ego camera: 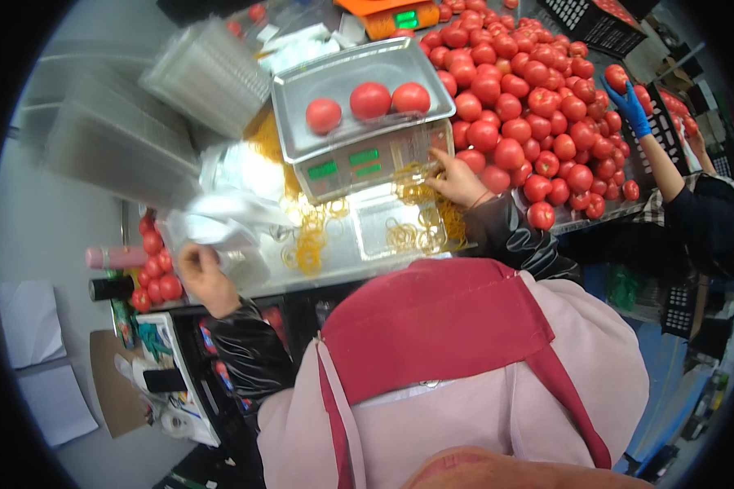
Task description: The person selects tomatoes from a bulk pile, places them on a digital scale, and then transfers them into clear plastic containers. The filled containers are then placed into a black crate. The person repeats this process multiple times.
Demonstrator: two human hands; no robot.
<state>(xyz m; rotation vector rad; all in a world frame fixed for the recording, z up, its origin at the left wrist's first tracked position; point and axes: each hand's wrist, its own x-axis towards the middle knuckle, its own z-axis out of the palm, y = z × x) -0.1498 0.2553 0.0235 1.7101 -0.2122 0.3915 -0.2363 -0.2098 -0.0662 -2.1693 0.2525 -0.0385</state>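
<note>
My left hand [209,282] is at the left of the metal worktop [281,269]. Its curled fingertips meet blurred white sheets [220,215]; whether they pinch one is unclear. My right hand [460,178] reaches to the right front of a digital scale [348,168], fingers apart, nothing plainly held. Three tomatoes [370,101] sit in the scale's steel pan [342,67]. Clear plastic [397,143] stands before the lit displays, its shape hard to make out. Yellow rubber bands [309,250] lie scattered in front of the scale, some around a shallow clear tray [373,235].
Tomatoes [526,110] are heaped right of the scale, an orange scale [397,18] behind. Stacked clear plastic containers [128,140] rise at left, near a pink bottle [116,257] and more tomatoes [156,269]. A co-worker's blue-gloved hand [633,110] holds a tomato beside a black crate [663,116].
</note>
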